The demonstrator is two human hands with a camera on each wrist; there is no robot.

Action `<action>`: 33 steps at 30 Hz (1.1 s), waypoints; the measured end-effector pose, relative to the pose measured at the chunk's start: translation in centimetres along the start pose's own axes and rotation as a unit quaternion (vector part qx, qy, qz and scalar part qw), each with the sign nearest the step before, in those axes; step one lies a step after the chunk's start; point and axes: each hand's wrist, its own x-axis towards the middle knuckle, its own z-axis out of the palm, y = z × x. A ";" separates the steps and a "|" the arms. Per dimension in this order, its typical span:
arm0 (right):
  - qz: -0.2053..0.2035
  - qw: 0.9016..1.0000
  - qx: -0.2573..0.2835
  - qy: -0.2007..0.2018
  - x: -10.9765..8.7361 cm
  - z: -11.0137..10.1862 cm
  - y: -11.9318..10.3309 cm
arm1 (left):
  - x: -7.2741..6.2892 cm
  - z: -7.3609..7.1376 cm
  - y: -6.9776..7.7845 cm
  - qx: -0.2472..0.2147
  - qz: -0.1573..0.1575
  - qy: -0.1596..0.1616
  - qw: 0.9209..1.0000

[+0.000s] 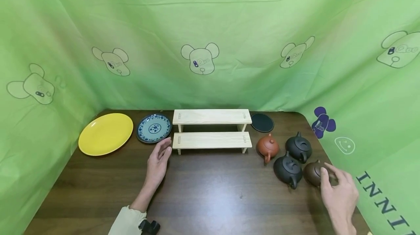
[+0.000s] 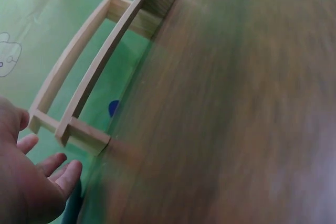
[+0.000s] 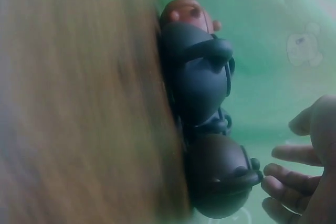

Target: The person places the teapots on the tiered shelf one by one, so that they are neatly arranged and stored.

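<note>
Right hand (image 1: 341,189): fingers apart, 4 o'clock from brown pot (image 1: 311,174); contact unclear.
Left hand (image 1: 158,162): fingers loosely extended, 8 o'clock from stand (image 1: 212,140).
Brown pot: 4 o'clock from stand.
Black pots (image 1: 287,170): 9 and 11 o'clock from brown pot.

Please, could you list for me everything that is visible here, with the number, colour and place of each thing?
Wood-grain brown table: one, brown, lower half of head view
Printed green cloth: count unclear, green, behind and beside table
Pale two-step wooden stand: one, cream, back centre
Rounded yellow plate: one, yellow, far left
Blue-patterned round plate: one, blue, just left of stand
Flat round disc: one, black, right of stand
Rounded reddish teapot: one, orange-red, right of stand
Rounded black teapots: two, black, right side
Rounded dark-brown teapot: one, brown, rightmost teapot
Pale sleeve: one, whitish, left arm
Left hand: one, bare, near stand's left end
Right hand: one, bare, at brown teapot
</note>
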 end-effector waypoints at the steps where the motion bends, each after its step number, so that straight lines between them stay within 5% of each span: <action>1: 0.008 1.000 -0.001 -0.002 0.0 0.0 0.1 | 0.0 0.2 0.1 -0.002 -0.004 0.000 1.000; 3: 0.022 1.000 0.002 -0.004 -0.1 0.0 0.4 | 0.0 0.7 1.4 0.006 -0.025 -0.004 1.000; 7: 0.057 0.998 0.019 -0.013 -0.2 -0.2 1.0 | 0.2 1.5 1.7 0.001 -0.037 -0.004 0.999; 14: 0.139 0.985 0.098 -0.019 -0.4 -0.5 2.1 | 1.2 2.0 -3.3 -0.036 -0.011 0.012 0.999; 19: 0.195 0.971 0.139 -0.027 -0.6 -0.6 2.6 | 1.6 2.1 -5.0 -0.078 -0.026 0.001 0.997; 23: 0.237 0.948 0.211 -0.031 -0.4 -0.7 2.7 | 1.6 1.9 -5.4 -0.044 -0.062 -0.001 0.997; 27: 0.277 0.928 0.242 -0.059 0.0 -1.0 3.1 | 1.5 2.0 -5.5 -0.009 -0.049 0.007 0.999; 29: 0.288 0.926 0.234 -0.078 0.2 -1.2 3.4 | 1.4 2.1 -5.1 0.003 -0.038 0.013 0.999; 33: 0.286 0.936 0.172 -0.109 0.2 -1.6 3.7 | 1.4 1.9 -5.1 0.011 -0.043 0.008 0.999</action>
